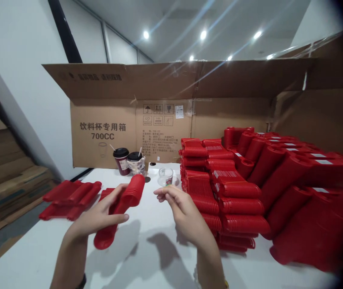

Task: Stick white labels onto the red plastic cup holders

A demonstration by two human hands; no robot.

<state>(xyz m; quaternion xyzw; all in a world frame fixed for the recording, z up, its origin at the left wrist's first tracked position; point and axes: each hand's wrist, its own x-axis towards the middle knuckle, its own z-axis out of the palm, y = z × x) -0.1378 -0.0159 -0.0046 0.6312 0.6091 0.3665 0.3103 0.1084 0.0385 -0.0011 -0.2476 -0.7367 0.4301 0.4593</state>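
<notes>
In my left hand (105, 212) is a stack of nested red plastic pieces (133, 190) with rounded, trough-like ends. It is tilted above the white table, fingers and thumb wrapped round its middle. My right hand (182, 208) is apart from that stack, to its right, with thumb and fingertips pinched together; anything between them is too small to make out. A clear plastic cup (166, 176) with something small and coloured in it stands just beyond the right fingertips. Tied bundles of similar red pieces (200, 192) are piled beside the right hand.
More red bundles (292, 168) with white labels crowd the right side. Several red stacks (72, 196) lie on the left of the white table (147, 257). Two lidded drink cups (121, 160) with straws stand before an opened cardboard box (108, 148) at the back.
</notes>
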